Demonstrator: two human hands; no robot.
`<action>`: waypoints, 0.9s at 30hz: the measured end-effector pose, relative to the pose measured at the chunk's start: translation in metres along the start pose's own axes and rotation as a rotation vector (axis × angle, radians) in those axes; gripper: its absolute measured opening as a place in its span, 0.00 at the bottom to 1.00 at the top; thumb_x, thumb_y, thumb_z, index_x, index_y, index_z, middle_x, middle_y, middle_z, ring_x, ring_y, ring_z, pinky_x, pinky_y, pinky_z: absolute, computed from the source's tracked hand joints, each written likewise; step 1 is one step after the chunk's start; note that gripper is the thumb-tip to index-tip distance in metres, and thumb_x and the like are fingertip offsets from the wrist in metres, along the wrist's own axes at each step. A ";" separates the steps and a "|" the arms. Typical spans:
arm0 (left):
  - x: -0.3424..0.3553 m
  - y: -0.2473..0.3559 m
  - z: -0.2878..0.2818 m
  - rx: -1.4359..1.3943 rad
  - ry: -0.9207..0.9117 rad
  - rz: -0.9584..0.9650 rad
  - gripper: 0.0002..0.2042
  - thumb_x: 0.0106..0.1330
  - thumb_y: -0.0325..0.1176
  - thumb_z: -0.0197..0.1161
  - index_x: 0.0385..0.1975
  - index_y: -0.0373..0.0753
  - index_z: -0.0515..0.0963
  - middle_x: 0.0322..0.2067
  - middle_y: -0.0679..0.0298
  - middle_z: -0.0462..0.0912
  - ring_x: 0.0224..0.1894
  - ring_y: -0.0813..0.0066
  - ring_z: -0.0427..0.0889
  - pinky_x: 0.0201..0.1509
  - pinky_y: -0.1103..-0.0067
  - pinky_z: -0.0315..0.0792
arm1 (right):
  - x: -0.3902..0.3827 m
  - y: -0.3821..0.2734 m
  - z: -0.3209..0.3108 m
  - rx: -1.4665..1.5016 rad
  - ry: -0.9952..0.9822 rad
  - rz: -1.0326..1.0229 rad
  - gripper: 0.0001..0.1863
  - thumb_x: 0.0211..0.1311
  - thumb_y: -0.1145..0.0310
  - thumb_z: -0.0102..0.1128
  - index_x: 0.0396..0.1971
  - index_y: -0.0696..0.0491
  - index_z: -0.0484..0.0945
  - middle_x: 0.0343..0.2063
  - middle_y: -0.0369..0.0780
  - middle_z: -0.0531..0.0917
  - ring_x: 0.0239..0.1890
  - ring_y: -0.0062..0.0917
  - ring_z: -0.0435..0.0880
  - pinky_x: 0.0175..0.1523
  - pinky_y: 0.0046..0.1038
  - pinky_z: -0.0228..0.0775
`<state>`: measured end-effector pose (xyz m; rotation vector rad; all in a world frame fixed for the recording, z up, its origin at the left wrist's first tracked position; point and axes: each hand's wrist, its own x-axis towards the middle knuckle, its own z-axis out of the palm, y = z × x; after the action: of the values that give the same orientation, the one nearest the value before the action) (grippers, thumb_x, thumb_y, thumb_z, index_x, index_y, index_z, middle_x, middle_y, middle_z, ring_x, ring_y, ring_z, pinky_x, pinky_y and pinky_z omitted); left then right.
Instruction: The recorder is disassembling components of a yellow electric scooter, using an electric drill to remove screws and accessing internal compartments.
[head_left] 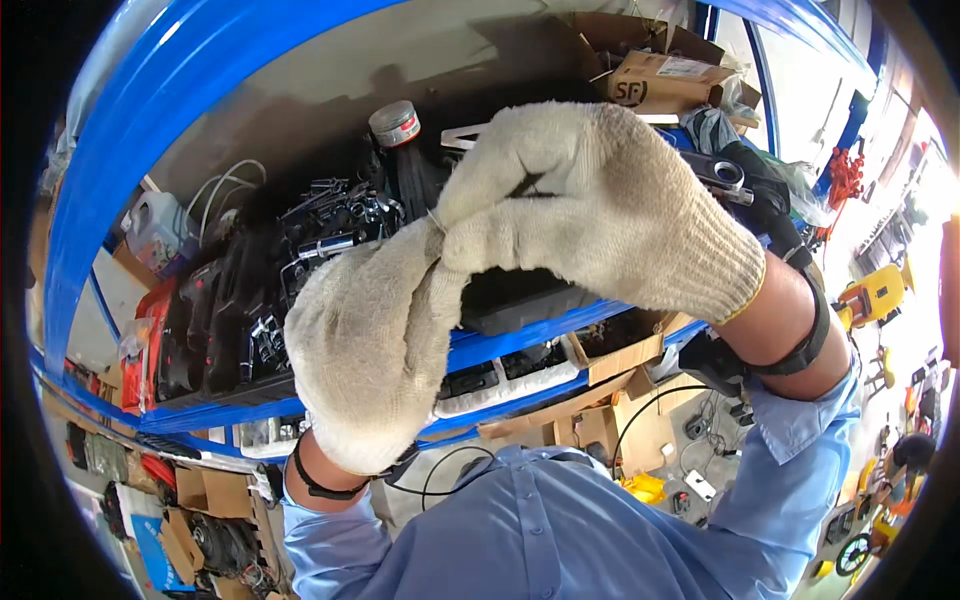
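Observation:
Both hands wear off-white knit work gloves and meet above a shelf of tools. My left hand is closed, its fingertips pointing up and pressed against those of my right. My right hand has its fingers bent and pinched at the left glove's fingertips, where a thin small item may be caught; I cannot make it out. Beneath them, a dark tray holds several chrome sockets and tools. A round tin stands behind, and a steel wrench-like tool lies to the right.
Blue rack beams frame the shelf, with a translucent jug and red case at left. An open cardboard box sits at back right. A lower shelf holds cartons; cables, cartons and yellow equipment stand around the floor.

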<state>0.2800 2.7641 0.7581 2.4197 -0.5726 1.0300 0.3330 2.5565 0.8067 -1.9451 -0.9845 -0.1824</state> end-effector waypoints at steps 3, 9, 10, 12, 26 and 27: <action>-0.001 -0.021 -0.001 0.051 0.016 0.115 0.09 0.65 0.32 0.69 0.43 0.39 0.85 0.32 0.58 0.86 0.34 0.54 0.84 0.43 0.65 0.77 | -0.004 0.021 -0.004 -0.014 -0.052 -0.035 0.15 0.67 0.62 0.68 0.44 0.58 0.86 0.35 0.39 0.87 0.40 0.24 0.86 0.49 0.26 0.78; -0.008 -0.069 -0.037 0.325 0.006 -0.056 0.07 0.67 0.26 0.64 0.42 0.34 0.83 0.39 0.51 0.87 0.42 0.50 0.86 0.50 0.65 0.78 | -0.022 0.091 -0.052 -0.946 -0.104 0.053 0.11 0.65 0.67 0.60 0.43 0.54 0.85 0.38 0.44 0.88 0.41 0.41 0.88 0.48 0.36 0.80; -0.011 -0.074 -0.045 0.344 -0.025 -0.078 0.08 0.67 0.25 0.62 0.43 0.33 0.82 0.40 0.50 0.87 0.42 0.49 0.86 0.50 0.64 0.77 | -0.025 0.091 -0.052 -0.950 -0.135 0.113 0.09 0.62 0.69 0.61 0.39 0.54 0.86 0.39 0.43 0.87 0.40 0.43 0.87 0.47 0.36 0.80; -0.012 -0.083 -0.051 0.360 -0.067 -0.093 0.08 0.69 0.26 0.62 0.44 0.33 0.81 0.38 0.51 0.86 0.39 0.52 0.86 0.48 0.67 0.77 | -0.023 0.092 -0.050 -1.112 -0.290 0.077 0.07 0.61 0.69 0.61 0.37 0.52 0.85 0.36 0.42 0.86 0.39 0.40 0.87 0.45 0.35 0.81; -0.017 -0.090 -0.052 0.033 -0.220 -0.323 0.07 0.70 0.27 0.61 0.42 0.31 0.80 0.33 0.59 0.80 0.34 0.71 0.78 0.43 0.77 0.73 | -0.009 0.089 -0.061 -0.717 -0.313 -0.238 0.06 0.57 0.70 0.65 0.34 0.52 0.80 0.32 0.41 0.83 0.34 0.34 0.85 0.40 0.35 0.79; -0.018 -0.090 -0.050 0.031 -0.215 -0.320 0.07 0.70 0.27 0.61 0.42 0.31 0.80 0.33 0.59 0.80 0.34 0.71 0.78 0.43 0.77 0.73 | -0.009 0.088 -0.062 -0.499 -0.255 -0.187 0.08 0.58 0.70 0.65 0.37 0.52 0.79 0.31 0.41 0.82 0.33 0.34 0.84 0.39 0.34 0.77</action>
<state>0.2882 2.8680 0.7546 2.5588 -0.2245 0.6567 0.4040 2.4796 0.7792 -2.3668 -1.3916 -0.3157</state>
